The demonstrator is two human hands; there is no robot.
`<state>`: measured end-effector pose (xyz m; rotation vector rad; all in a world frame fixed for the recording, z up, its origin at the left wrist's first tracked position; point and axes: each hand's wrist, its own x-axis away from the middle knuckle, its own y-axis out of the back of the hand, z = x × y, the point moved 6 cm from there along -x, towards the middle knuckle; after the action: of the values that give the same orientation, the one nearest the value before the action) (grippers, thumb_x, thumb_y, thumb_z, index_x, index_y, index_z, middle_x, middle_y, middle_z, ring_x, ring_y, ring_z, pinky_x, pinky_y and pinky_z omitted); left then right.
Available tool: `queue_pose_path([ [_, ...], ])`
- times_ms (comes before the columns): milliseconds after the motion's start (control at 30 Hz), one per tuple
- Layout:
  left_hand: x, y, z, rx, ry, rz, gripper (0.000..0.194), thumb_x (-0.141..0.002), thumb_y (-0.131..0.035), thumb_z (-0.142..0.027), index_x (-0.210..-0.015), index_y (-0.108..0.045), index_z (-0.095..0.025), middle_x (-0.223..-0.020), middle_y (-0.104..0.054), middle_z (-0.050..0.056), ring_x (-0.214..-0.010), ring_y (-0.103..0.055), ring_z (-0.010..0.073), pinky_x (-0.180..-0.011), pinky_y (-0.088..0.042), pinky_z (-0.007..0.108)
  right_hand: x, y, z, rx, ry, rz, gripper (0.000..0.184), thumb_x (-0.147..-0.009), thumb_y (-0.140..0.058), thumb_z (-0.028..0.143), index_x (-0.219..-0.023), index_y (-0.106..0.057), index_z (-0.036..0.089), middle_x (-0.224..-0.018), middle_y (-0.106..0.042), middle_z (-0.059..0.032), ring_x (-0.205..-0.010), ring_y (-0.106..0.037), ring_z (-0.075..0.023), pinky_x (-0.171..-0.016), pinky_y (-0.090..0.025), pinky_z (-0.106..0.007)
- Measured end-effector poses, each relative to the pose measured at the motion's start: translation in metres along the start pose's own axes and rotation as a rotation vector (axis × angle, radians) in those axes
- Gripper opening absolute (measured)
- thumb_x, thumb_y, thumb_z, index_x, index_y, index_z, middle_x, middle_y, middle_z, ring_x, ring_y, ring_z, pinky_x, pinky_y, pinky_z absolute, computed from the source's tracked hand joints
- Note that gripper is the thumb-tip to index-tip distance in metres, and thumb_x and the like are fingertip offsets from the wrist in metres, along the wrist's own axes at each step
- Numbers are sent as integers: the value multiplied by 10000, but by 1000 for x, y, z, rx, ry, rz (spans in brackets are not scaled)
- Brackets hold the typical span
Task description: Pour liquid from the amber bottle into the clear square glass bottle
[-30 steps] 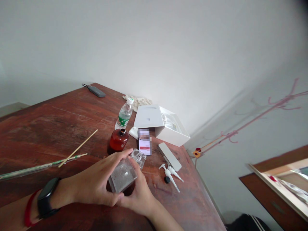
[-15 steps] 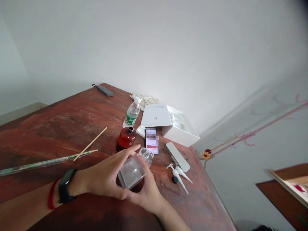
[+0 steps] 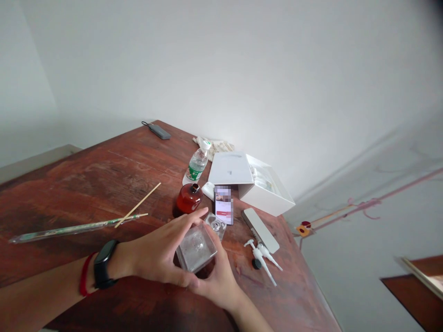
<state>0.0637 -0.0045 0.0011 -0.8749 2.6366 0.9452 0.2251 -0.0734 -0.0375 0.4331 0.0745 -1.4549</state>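
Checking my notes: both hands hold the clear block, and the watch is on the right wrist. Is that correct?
Wrong side: the head view shows the watch on the left wrist. The left hand and right hand both hold the clear block.

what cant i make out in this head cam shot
- Clear box: head view, side walls partly covered by the left hand and right hand.
- Clear piece: head view, partly behind the right hand.
- Phone: head view, screen partly pixelated, text too small.
- Bottle label: head view, print too small.
- Rack: head view, cut off by right edge.
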Motion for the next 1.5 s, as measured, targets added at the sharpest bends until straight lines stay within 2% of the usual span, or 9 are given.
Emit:
queue_pose_path([
  [167, -2, 6, -3, -32, -2, 20, 1359, -784, -811, -870, -1762, -171, -176, -1744, -398, 288, -1571, -467, 482, -1290, -402, 620, 0, 1, 3, -42, -10, -17, 1160, -685, -1021, 616, -1641, -451, 289, -1704, -516, -185, -1561, -527, -428, -1312, -381, -626],
  [367, -6, 12, -7, -23, -4, 61, 1279, -859, -672, -925, -1755, -199, -142, -1676, -494, 287, -1529, -529, 452, -1264, -437, 576, -9, -2, 18, -219, -9, 17, 1082, -705, -1000, 622, -1597, -492, 282, -1658, -566, -190, -1512, -590, -407, -1278, -430, -630],
  [533, -5, 14, -7, -15, -28, 47, 1200, -912, -637, -896, -1762, -193, -175, -1707, -473, 270, -1519, -552, 436, -1264, -437, 562, -9, 1, 14, -258, -104, 7, 1244, -628, -947, 797, -1639, -435, 284, -1622, -598, -201, -1491, -604, -429, -1220, -490, -632],
  [667, -5, 15, -4, -36, -34, 30, 1070, -990, -617, -818, -1753, -227, -177, -1755, -429, 234, -1575, -491, 433, -1302, -400, 537, -5, 5, 2, -308, -104, -91, 1337, -590, -966, 781, -1680, -372, 287, -1567, -638, -206, -1420, -662, -426, -1195, -508, -624],
  [767, -5, 14, -3, -23, -57, 13, 992, -1037, -555, -794, -1743, -241, -173, -1723, -490, 208, -1539, -544, 405, -1291, -420, 498, -5, 5, -3, -311, -123, -112, 1416, -547, -979, 792, -1705, -334, 294, -1588, -617, -208, -1388, -681, -431, -1167, -530, -621],
  [867, -6, 13, 0, -15, -57, 17, 964, -1055, -538, -777, -1749, -229, -183, -1719, -499, 203, -1505, -583, 394, -1261, -454, 487, -7, 5, -1, -313, -149, -88, 1452, -494, -1003, 786, -1699, -359, 294, -1541, -657, -205, -1341, -710, -442, -1129, -559, -623],
  [1033, -6, 13, -1, -32, -71, 19, 935, -1066, -529, -764, -1743, -256, -179, -1735, -478, 204, -1529, -557, 392, -1284, -421, 492, -9, 5, 3, -334, -180, -72, 1449, -459, -1034, 753, -1681, -412, 286, -1453, -726, -192, -1294, -738, -433, -1140, -551, -617],
  [1267, -6, 15, -5, -33, -91, 7, 924, -1068, -544, -752, -1733, -278, -169, -1726, -494, 192, -1503, -586, 365, -1280, -425, 449, -13, 6, 6, -285, -193, -77, 1505, -379, -990, 857, -1662, -458, 278, -1395, -761, -184, -1239, -757, -441, -1089, -591, -591],
  [1500, -7, 20, -14, -66, -157, 30, 845, -1103, -471, -736, -1728, -302, -194, -1686, -550, 170, -1498, -592, 366, -1263, -447, 447, -16, 6, 12, -300, -179, -67, 1461, -390, -964, 887, -1631, -514, 262, -1341, -788, -163, -1204, -766, -442, -1038, -620, -559],
])
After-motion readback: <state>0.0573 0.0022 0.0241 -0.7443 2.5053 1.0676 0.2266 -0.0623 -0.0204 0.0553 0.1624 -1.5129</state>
